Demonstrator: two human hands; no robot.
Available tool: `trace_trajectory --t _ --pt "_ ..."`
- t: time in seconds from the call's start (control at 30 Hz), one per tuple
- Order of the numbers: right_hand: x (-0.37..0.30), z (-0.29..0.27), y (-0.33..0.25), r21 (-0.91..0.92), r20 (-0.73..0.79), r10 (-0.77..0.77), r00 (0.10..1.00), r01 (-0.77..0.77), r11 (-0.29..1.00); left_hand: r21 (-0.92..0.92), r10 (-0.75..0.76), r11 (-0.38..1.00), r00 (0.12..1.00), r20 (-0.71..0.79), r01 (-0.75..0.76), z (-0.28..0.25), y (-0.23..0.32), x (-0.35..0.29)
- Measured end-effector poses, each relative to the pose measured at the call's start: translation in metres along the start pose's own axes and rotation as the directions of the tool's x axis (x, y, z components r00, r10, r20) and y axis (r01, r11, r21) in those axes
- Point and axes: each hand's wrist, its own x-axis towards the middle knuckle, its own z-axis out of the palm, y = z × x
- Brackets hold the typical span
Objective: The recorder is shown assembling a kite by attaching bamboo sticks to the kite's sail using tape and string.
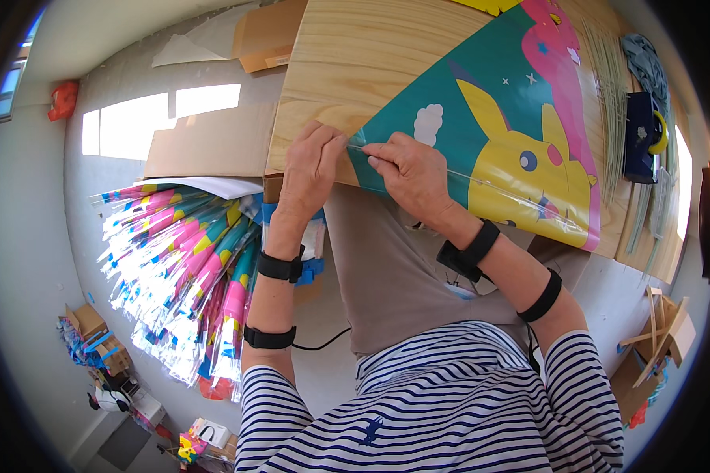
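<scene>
A triangular printed kite [450, 130] lies on the wooden table, green with a yellow long-eared cartoon figure and a pink edge. Its pointed left corner is at the table's near edge, between my hands. My left hand [312, 165] is closed, fingertips pinching the tip of that corner. Just to its right, my right hand [410, 167] pinches the kite's near edge between thumb and bent forefinger. A thin pale line, like a rod or seam, runs along this edge from my fingers toward the right. What exactly lies between the fingertips is too small to tell.
Thin pale rods [605, 110] lie along the right of the wooden table [331, 63]. Beyond them stands a dark box with a yellow tape roll [659, 132]. Many rolled, plastic-wrapped kites [181, 276] fan out at lower left, beside a cardboard box [213, 142].
</scene>
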Motion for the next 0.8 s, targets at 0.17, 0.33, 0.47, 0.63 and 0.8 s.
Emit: trace_trajectory --t 0.17,0.33,0.47,0.63,0.8 --pt "0.000 0.001 0.001 0.019 -0.001 -0.003 1.000 0.003 1.000 0.058 -0.110 0.992 0.992 -0.060 0.114 0.008 0.000 0.000" --pt "-0.001 0.001 0.001 0.016 -0.009 -0.015 1.000 0.015 1.000 0.087 -0.086 0.992 0.991 -0.103 0.095 0.014 -0.006 0.000" --pt "-0.001 0.001 0.001 0.009 -0.015 -0.024 1.000 0.024 1.000 0.110 -0.078 0.990 0.992 -0.096 0.089 0.014 -0.007 0.002" --pt "-0.003 0.001 0.002 -0.010 -0.029 -0.051 0.998 0.050 0.999 0.120 -0.096 0.987 0.991 -0.097 0.107 0.015 -0.007 0.003" --pt "-0.004 0.002 0.005 -0.041 -0.049 -0.097 0.994 0.095 0.995 0.194 -0.059 0.977 0.987 -0.152 0.088 0.016 -0.010 0.005"
